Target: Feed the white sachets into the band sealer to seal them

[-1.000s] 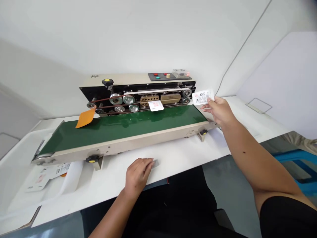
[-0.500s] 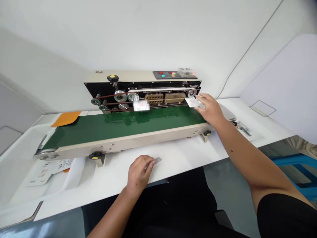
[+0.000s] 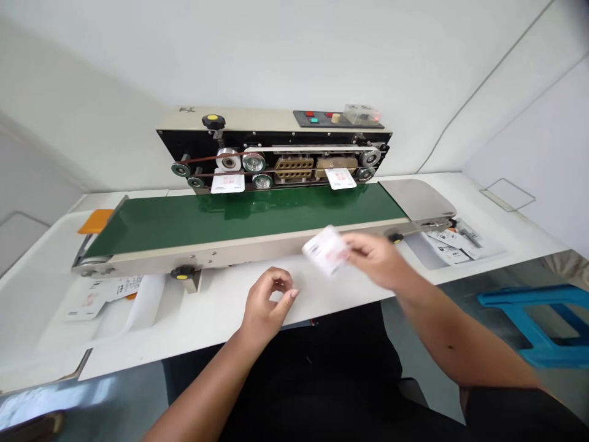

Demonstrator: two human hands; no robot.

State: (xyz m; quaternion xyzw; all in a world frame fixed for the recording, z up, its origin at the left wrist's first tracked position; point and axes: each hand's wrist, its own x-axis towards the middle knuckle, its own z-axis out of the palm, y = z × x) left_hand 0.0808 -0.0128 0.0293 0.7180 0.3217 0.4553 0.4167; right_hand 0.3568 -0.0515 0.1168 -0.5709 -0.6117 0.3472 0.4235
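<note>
My right hand (image 3: 375, 258) pinches a small white packet (image 3: 327, 250) with print on it, in front of the machine's belt; the packet is blurred by motion. To its left, my left hand (image 3: 267, 301) hovers over the white table with curled fingers, thumb and index apart, nothing visible between them. Behind both stands a band sealer (image 3: 276, 138) with a green conveyor belt (image 3: 239, 218). One white packet (image 3: 341, 178) hangs in the sealer near its right-hand end. Another white packet (image 3: 227, 182) sticks out below the left rollers.
An orange packet (image 3: 95, 221) lies at the belt's left end. Below it, a clear bin (image 3: 150, 301) holds several packets. At the right, beneath the metal end plate (image 3: 416, 199), more white packets (image 3: 453, 248) lie in a tray. A blue stool (image 3: 543, 325) stands right of the table.
My right hand has left the sealer's intake and come down toward me with another packet. Packets in the sealer and the orange one moved left. My left hand's small grey piece is gone.
</note>
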